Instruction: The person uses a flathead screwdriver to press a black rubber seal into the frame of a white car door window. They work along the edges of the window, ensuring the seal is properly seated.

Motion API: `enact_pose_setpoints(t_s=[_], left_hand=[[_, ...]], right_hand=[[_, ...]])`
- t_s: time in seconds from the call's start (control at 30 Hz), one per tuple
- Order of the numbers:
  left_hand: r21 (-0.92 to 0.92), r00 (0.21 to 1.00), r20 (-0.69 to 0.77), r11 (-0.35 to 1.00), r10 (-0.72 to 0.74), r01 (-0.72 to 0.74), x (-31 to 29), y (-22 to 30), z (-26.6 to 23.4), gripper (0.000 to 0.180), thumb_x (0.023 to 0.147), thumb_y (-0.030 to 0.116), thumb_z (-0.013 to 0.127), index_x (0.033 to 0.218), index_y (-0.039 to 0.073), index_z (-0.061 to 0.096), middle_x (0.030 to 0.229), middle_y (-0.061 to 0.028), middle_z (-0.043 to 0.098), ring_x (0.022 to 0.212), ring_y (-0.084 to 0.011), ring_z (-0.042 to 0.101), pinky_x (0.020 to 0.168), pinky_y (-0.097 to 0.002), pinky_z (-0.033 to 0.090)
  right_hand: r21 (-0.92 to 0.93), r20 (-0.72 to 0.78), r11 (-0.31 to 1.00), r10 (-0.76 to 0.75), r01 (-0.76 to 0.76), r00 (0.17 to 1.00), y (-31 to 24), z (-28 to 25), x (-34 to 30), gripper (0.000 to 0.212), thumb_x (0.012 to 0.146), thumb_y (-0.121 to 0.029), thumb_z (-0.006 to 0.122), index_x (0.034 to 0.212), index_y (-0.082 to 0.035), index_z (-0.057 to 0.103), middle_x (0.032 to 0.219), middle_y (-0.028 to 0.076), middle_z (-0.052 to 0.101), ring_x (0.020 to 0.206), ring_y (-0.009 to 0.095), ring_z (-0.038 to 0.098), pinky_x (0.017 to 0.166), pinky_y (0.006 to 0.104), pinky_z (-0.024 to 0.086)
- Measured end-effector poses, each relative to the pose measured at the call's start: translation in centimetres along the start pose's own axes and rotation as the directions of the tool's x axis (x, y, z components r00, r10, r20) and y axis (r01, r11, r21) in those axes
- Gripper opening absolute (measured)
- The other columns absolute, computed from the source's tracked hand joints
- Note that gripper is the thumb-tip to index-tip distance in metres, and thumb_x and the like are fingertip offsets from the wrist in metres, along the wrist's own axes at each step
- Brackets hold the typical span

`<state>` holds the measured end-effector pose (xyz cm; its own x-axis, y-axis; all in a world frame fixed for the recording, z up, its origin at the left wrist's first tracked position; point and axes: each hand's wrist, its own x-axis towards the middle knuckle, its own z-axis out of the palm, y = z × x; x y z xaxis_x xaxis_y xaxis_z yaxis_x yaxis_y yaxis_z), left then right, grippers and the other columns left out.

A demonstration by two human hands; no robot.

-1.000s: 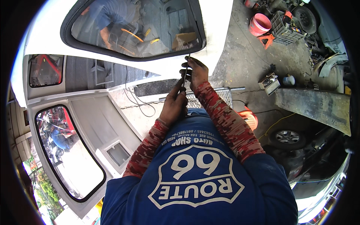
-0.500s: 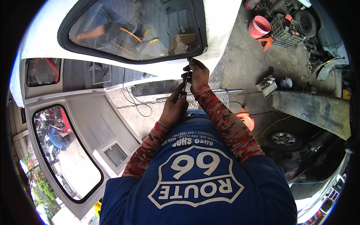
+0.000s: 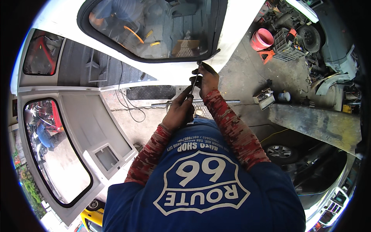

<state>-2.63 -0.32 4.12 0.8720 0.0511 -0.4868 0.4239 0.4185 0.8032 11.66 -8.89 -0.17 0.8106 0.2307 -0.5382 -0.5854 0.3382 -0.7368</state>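
In front of me is a white vehicle body panel (image 3: 170,74) with a window (image 3: 174,34) framed by a black rubber seal (image 3: 154,60). My left hand (image 3: 180,110) is closed around the lower end of a slim metal-shafted tool, which looks like a screwdriver (image 3: 195,82). Its shaft slants up to my right hand (image 3: 209,80), whose fingers are bent around the upper part, just below the seal's lower corner. The tip is hidden by dark-stained fingers. A short dark edge (image 3: 213,54) juts from the seal there.
Behind the glass, a person's arm and yellow-handled tools (image 3: 155,43) show. An open door (image 3: 96,127) stands at left. To the right are a red bucket (image 3: 262,39), a black crate (image 3: 286,47), a metal box (image 3: 264,98) and a long panel (image 3: 315,120). Cables (image 3: 133,110) lie on the floor.
The view has shifted, so the window sits farther right in it. Both hands keep their hold on the tool near the seal's corner. More of the shaft shows between them.
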Motion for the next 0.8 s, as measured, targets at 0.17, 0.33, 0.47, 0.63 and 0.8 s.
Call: enact_pose_setpoints(t_s=[0.17,0.33,0.47,0.63,0.8], left_hand=[[0.152,0.999,-0.035,0.988,-0.020,0.025,-0.3,0.6,0.0,0.052,0.105,0.022,0.052,0.154,0.007,0.043,0.081,-0.0004,0.057,0.059,-0.0061,0.051,0.053,-0.0241,0.046],[0.169,1.000,-0.007,0.985,0.020,-0.018,0.0,0.8,-0.5,0.050,0.106,0.021,0.051,0.154,0.009,0.043,0.081,-0.0008,0.058,0.058,-0.0059,0.051,0.052,-0.0245,0.046],[0.180,0.999,-0.021,0.984,0.024,-0.020,0.4,0.6,-0.7,0.047,0.106,0.020,0.050,0.152,0.010,0.046,0.077,-0.0006,0.056,0.055,-0.0064,0.051,0.048,-0.0245,0.046],[0.126,0.999,-0.027,0.992,0.030,-0.026,0.7,-0.3,-0.3,0.046,0.106,0.019,0.050,0.151,0.008,0.047,0.075,0.0004,0.055,0.055,-0.0056,0.050,0.048,-0.0239,0.044],[0.060,0.994,-0.101,0.998,0.030,-0.024,1.2,-1.6,1.6,0.046,0.106,0.017,0.050,0.151,0.007,0.046,0.070,0.0020,0.052,0.053,-0.0050,0.046,0.047,-0.0232,0.041]], right_hand=[[0.068,-0.044,0.994,-0.085,0.087,0.995,-0.3,-0.6,-0.2,0.026,0.100,-0.015,0.061,0.122,-0.001,0.064,0.083,0.015,0.071,0.057,0.027,0.070,0.048,0.0358,0.055],[0.041,-0.064,0.994,-0.101,0.103,0.993,-1.2,-0.2,-0.3,0.027,0.099,-0.014,0.062,0.123,-0.002,0.062,0.084,0.016,0.071,0.058,0.027,0.070,0.049,0.0364,0.056],[0.005,-0.081,0.991,-0.134,0.135,0.988,-1.3,-0.1,-0.3,0.028,0.100,-0.014,0.061,0.125,-0.002,0.061,0.086,0.016,0.072,0.059,0.028,0.070,0.049,0.0357,0.056],[-0.032,-0.033,0.990,-0.139,0.138,0.990,-1.0,-1.0,-0.2,0.032,0.099,-0.017,0.064,0.127,-0.003,0.059,0.087,0.014,0.071,0.063,0.027,0.071,0.055,0.0364,0.058],[-0.079,0.048,0.992,-0.097,0.100,0.994,-2.1,-1.7,0.0,0.033,0.097,-0.018,0.068,0.125,-0.002,0.063,0.087,0.014,0.071,0.064,0.027,0.071,0.056,0.0369,0.058]])
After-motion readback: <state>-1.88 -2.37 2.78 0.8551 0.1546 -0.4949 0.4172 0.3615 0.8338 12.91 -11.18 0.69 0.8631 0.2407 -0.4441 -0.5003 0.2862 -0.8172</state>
